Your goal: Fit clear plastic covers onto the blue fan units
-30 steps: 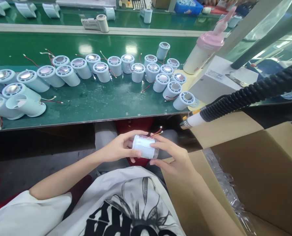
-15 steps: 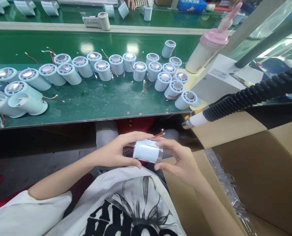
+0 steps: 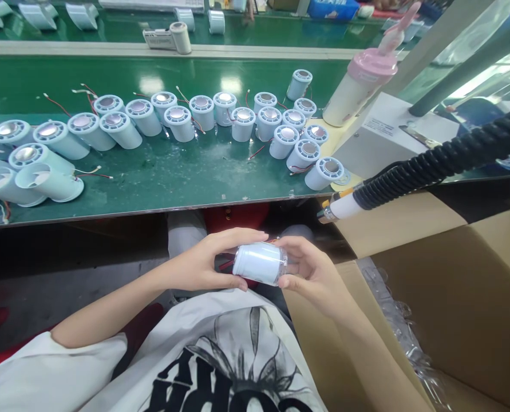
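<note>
Between my two hands, above my lap, lies a pale blue cylindrical housing [image 3: 258, 263] on its side, its right end inside a clear plastic cover [image 3: 284, 266]. My left hand [image 3: 214, 260] is wrapped around its left end, thumb below and fingers above. At the other end, my right hand [image 3: 308, 269] grips the clear cover between thumb and fingers. Thin coloured wires show behind the housing near my right fingers, mostly hidden. Similar pale blue housings [image 3: 242, 123] with silvery round centres stand on the green bench [image 3: 186, 177] in front of me.
An open cardboard box [image 3: 443, 297] with clear plastic pieces [image 3: 403, 326] stands at my right. A black corrugated hose [image 3: 435, 160] with a nozzle reaches over its flap. A pink-topped bottle [image 3: 360, 86] and a white metal box [image 3: 379, 137] stand at the bench's right end.
My right hand has closed in around the clear cover. The wires have dropped mostly out of sight behind the housing. Across the bench, a co-worker's hand and pale blue parts have shifted.
</note>
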Demonstrator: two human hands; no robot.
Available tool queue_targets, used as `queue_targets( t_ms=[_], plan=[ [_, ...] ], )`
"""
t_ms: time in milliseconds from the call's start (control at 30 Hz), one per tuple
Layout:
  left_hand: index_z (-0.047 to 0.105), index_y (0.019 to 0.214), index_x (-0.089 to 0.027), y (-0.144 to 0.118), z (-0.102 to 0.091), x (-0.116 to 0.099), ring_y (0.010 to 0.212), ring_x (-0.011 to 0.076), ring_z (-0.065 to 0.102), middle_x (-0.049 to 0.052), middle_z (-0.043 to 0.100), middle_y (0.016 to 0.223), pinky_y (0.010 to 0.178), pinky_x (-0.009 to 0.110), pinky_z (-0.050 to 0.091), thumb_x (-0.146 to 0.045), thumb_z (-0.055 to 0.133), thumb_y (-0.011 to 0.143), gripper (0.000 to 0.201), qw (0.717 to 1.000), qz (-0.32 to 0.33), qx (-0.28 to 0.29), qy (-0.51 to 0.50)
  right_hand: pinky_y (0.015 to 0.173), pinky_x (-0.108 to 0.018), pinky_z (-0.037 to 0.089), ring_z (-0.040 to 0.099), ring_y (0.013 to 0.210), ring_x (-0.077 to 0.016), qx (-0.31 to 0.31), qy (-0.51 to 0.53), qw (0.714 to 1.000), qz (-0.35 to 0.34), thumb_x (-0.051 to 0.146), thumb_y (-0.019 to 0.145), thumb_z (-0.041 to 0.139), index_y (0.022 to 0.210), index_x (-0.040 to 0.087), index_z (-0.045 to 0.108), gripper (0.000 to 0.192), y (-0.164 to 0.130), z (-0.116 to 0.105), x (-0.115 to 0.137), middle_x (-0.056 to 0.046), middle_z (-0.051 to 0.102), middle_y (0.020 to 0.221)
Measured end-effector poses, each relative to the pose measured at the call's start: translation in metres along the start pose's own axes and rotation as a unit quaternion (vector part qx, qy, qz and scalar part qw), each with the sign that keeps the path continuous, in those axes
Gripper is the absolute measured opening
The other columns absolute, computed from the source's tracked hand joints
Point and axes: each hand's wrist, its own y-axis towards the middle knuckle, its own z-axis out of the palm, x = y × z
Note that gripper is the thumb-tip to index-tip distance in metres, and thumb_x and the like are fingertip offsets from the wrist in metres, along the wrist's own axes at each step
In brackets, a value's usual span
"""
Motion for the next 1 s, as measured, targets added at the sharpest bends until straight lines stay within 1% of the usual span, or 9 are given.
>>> queue_targets(
  t_ms=[167, 333, 467, 567, 700, 867, 933, 1000],
  plan=[
    [0.043, 0.138, -0.029, 0.001, -0.001, -0.003, 0.132, 0.0265, 0.043, 0.010, 0.046, 0.143, 0.108, 0.042, 0.039, -0.027, 0.074, 0.073, 0.072, 1.000, 0.008, 0.003, 0.007, 0.068, -0.029, 0.057, 0.064, 0.081, -0.0179, -0.009, 0.034, 0.998, 0.042, 0.044, 0.070, 0.076, 0.102, 0.023, 0.056, 0.043, 0.001, 0.002, 0.002, -0.003, 0.066, 0.091],
    [0.043, 0.137, -0.028, 0.001, -0.001, -0.004, 0.132, 0.0257, 0.043, 0.010, 0.046, 0.143, 0.110, 0.041, 0.037, -0.026, 0.074, 0.074, 0.071, 1.000, 0.019, 0.007, 0.004, 0.061, -0.026, 0.056, 0.063, 0.075, -0.0155, -0.031, 0.055, 0.996, 0.069, 0.040, 0.070, 0.074, 0.096, 0.023, 0.056, 0.036, 0.003, 0.005, 0.003, -0.002, 0.065, 0.089],
    [0.043, 0.137, -0.029, 0.001, -0.002, -0.004, 0.131, 0.0250, 0.044, 0.008, 0.047, 0.142, 0.110, 0.040, 0.036, -0.024, 0.074, 0.073, 0.072, 0.999, 0.035, 0.007, 0.007, 0.053, -0.023, 0.055, 0.062, 0.065, -0.0128, -0.022, 0.116, 0.988, 0.101, 0.042, 0.073, 0.070, 0.093, 0.021, 0.055, 0.033, 0.004, 0.008, -0.002, 0.001, 0.064, 0.080],
    [0.044, 0.138, -0.029, 0.001, -0.003, -0.005, 0.131, 0.0269, 0.044, 0.009, 0.048, 0.142, 0.110, 0.042, 0.036, -0.025, 0.075, 0.073, 0.072, 0.999, 0.037, 0.008, 0.014, 0.051, -0.022, 0.055, 0.063, 0.059, -0.0116, -0.008, 0.165, 0.979, 0.123, 0.049, 0.074, 0.068, 0.091, 0.020, 0.053, 0.037, 0.005, 0.009, -0.005, 0.002, 0.063, 0.073],
    [0.043, 0.138, -0.030, 0.000, -0.003, -0.004, 0.130, 0.0271, 0.045, 0.009, 0.048, 0.142, 0.109, 0.042, 0.037, -0.023, 0.075, 0.072, 0.074, 0.999, 0.046, 0.006, 0.004, 0.047, -0.021, 0.053, 0.065, 0.052, -0.0130, 0.010, 0.195, 0.968, 0.156, 0.060, 0.070, 0.069, 0.089, 0.019, 0.049, 0.049, 0.007, 0.011, -0.006, 0.001, 0.065, 0.066],
    [0.046, 0.136, -0.032, 0.001, -0.002, 0.000, 0.132, 0.0265, 0.043, 0.009, 0.045, 0.143, 0.105, 0.038, 0.042, -0.017, 0.076, 0.070, 0.074, 0.997, 0.067, 0.004, -0.031, 0.039, -0.016, 0.049, 0.064, 0.045, -0.0129, 0.017, 0.236, 0.951, 0.200, 0.066, 0.068, 0.067, 0.094, 0.018, 0.050, 0.058, 0.008, 0.014, -0.005, 0.000, 0.067, 0.057],
    [0.048, 0.133, -0.032, 0.001, -0.001, 0.001, 0.133, 0.0268, 0.042, 0.009, 0.044, 0.144, 0.103, 0.038, 0.044, -0.016, 0.076, 0.070, 0.071, 0.997, 0.064, 0.002, -0.049, 0.038, -0.013, 0.047, 0.063, 0.043, -0.0118, 0.026, 0.259, 0.939, 0.223, 0.065, 0.074, 0.062, 0.092, 0.017, 0.053, 0.053, 0.008, 0.015, -0.003, -0.001, 0.067, 0.054],
    [0.051, 0.132, -0.032, 0.000, 0.000, 0.000, 0.133, 0.0277, 0.041, 0.010, 0.044, 0.144, 0.102, 0.038, 0.046, -0.015, 0.076, 0.070, 0.069, 0.996, 0.056, -0.001, -0.065, 0.038, -0.011, 0.046, 0.061, 0.040, -0.0099, 0.035, 0.279, 0.924, 0.260, 0.061, 0.087, 0.047, 0.087, 0.014, 0.057, 0.048, 0.008, 0.016, -0.001, -0.003, 0.066, 0.052]
  ],
)
